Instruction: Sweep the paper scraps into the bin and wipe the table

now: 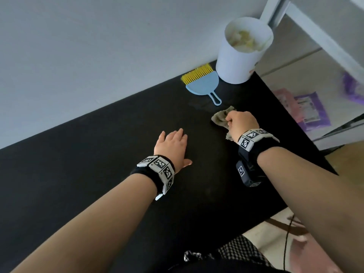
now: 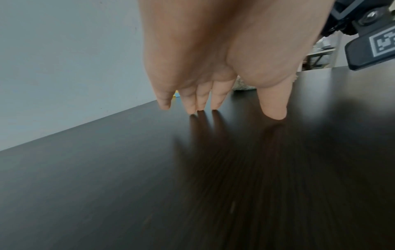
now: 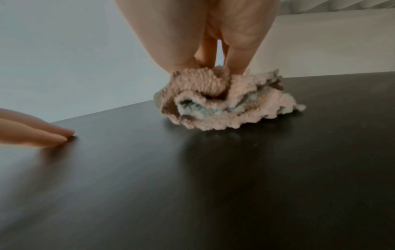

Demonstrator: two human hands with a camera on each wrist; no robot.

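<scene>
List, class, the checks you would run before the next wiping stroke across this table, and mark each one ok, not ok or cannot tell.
1. Cloth gripped by the right hand: ok.
2. Cloth touching the table: ok.
3. Left hand flat on the table, apart from the cloth: ok.
4. No scraps visible on the tabletop: ok.
5. Scraps in the bin: ok.
6. Brush and dustpan parked by the wall, beside the bin: ok.
7. Cloth damp: cannot tell.
</scene>
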